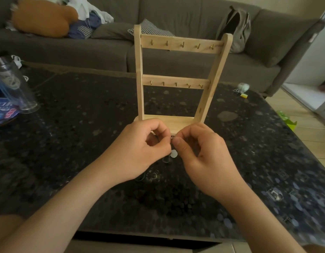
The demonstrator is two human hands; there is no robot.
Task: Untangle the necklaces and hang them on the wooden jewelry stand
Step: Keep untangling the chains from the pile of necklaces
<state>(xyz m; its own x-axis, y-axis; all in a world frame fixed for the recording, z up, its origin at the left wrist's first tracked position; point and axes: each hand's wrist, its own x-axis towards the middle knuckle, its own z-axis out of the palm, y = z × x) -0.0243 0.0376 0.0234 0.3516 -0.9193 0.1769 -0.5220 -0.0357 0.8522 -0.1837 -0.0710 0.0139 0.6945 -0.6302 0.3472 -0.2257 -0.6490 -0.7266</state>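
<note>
dark speckled stone table (75,143) fills the foreground, with a grey sofa (176,11) behind it carrying an orange cushion (43,19) and a grey backpack (236,28). a clear tumbler (15,86) stands at the table's left edge.

the wooden jewelry stand (139,70) sits on the table just beyond the hands, pale unfinished wood, its flat base down. its long axis runs straight up: two posts rise from the base, joined by two crossbars that run left to right. each bar carries five small brass hooks (182,45) facing the person.

the left hand (139,152) and right hand (203,152) meet in front of the base, fingers curled, thumb and forefinger of each pinching a thin necklace (171,138) at nearly the same spot. a small pale round pendant (173,153) hangs just below the fingertips. faint loops of chain (152,176) lie on the table beneath the left hand, too dim against the speckle to follow.
</note>
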